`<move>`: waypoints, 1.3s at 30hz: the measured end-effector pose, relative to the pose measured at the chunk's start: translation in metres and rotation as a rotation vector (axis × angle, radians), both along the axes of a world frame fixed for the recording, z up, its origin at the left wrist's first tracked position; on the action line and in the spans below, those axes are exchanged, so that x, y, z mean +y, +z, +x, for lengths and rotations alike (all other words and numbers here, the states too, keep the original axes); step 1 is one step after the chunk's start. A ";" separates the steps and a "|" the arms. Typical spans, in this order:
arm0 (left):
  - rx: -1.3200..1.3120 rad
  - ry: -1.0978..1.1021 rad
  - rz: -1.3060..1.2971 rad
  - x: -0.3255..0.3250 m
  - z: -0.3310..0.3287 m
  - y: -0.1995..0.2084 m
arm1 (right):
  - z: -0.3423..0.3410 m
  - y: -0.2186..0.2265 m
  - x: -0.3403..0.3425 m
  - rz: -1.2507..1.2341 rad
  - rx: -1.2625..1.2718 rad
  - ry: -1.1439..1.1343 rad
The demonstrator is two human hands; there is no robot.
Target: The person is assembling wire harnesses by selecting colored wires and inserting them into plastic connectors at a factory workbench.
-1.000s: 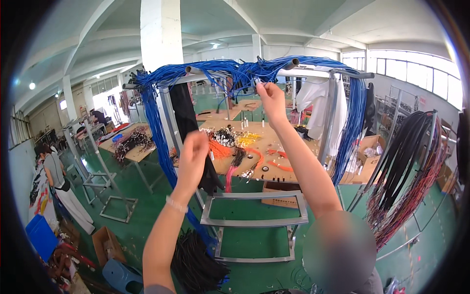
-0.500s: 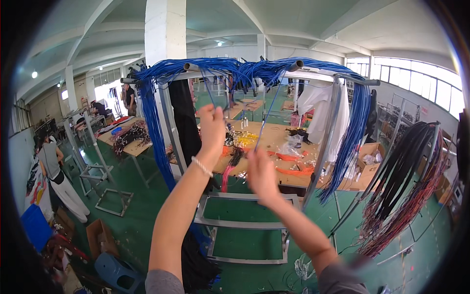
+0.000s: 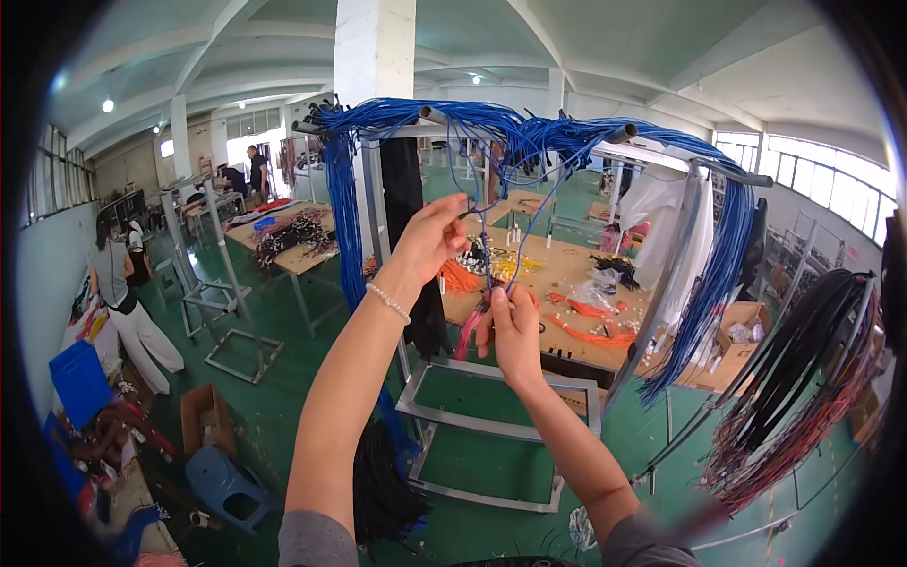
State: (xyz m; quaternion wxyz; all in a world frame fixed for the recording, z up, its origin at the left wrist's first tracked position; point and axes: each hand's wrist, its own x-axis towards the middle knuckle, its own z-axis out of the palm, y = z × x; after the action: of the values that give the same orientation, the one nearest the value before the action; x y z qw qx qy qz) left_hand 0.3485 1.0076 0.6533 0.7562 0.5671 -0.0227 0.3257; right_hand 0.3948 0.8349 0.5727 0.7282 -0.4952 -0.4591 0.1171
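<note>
Partway, judging by view: few blue wires (image 3: 485, 248) drawn down between hands, upper ends running up into bundle. Right hand (image 3: 515, 331): thumb and forefinger together, pinching blue wires. Left hand (image 3: 435, 236): fingers curled, narrow, fingertips at dark wire end; cannot tell if gripped. Just beyond, bulk of blue wire bundle (image 3: 652, 135) draped over metal rack (image 3: 692, 198), untouched. Farther: worktable (image 3: 557, 274) with orange wire bunches (image 3: 605, 333).
</note>
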 end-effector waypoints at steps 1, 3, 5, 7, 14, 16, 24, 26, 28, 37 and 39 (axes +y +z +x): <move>-0.008 -0.024 -0.011 -0.004 0.003 0.003 | 0.003 0.000 0.000 -0.013 0.000 0.002; 0.032 -0.028 -0.066 -0.006 0.007 0.010 | 0.011 0.001 -0.002 -0.029 -0.004 -0.005; 0.071 -0.028 -0.125 -0.003 0.011 0.012 | 0.017 0.002 -0.003 -0.062 -0.022 0.013; 0.049 -0.046 -0.103 0.002 0.011 0.012 | 0.019 0.005 -0.002 -0.060 -0.054 0.044; 0.032 0.089 -0.099 -0.010 -0.002 0.008 | 0.070 0.035 0.030 0.060 0.038 -0.074; 0.028 0.220 0.019 -0.021 -0.016 0.017 | 0.098 0.044 0.043 0.034 -0.067 -0.252; -0.259 0.224 0.091 -0.026 -0.074 0.046 | 0.005 -0.035 0.022 0.002 -0.114 -0.137; -0.216 0.679 0.234 -0.046 -0.058 0.023 | -0.020 -0.031 0.015 0.080 -0.089 -0.093; -0.015 0.613 0.184 -0.045 -0.035 -0.002 | -0.024 -0.032 0.012 0.082 -0.098 -0.129; -0.063 0.129 -0.103 -0.057 -0.001 0.011 | -0.017 -0.013 -0.026 0.151 -0.107 -0.098; -0.081 0.166 -0.062 -0.078 0.009 0.019 | 0.012 -0.004 -0.039 0.145 -0.110 -0.110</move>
State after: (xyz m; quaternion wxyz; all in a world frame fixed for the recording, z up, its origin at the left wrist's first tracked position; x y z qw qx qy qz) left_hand 0.3576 0.9293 0.6723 0.7424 0.5297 0.0039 0.4103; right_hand 0.4068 0.7960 0.5688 0.7410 -0.4713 -0.4780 0.0162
